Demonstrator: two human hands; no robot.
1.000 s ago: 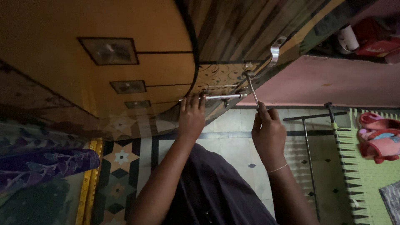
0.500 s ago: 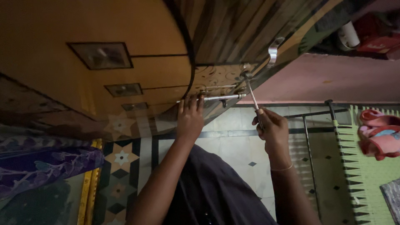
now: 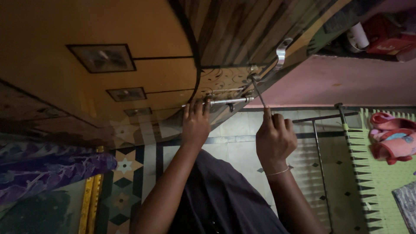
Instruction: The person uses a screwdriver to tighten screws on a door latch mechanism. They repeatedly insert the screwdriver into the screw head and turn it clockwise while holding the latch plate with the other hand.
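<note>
My left hand (image 3: 196,123) pinches the bolt (image 3: 225,102) on the door (image 3: 130,65); my right hand (image 3: 274,138) is closed on a screwdriver (image 3: 258,93) just right of it (tip at the door). Far right, a white cup (image 3: 358,36) beside red packages (image 3: 388,43).

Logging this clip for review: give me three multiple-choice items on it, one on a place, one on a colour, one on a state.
1. Where is the left hand?
A. on the silver metal slide bolt
B. on the green mat
C. on the floor

2. What colour is the wall behind the door?
A. blue
B. pink
C. white

3. What does the right hand do?
A. hangs empty
B. holds a cup
C. grips a thin metal screwdriver

A: fingers rest at the bolt. B: the wall is pink. C: the shaft rises from the fist to the door.
</note>
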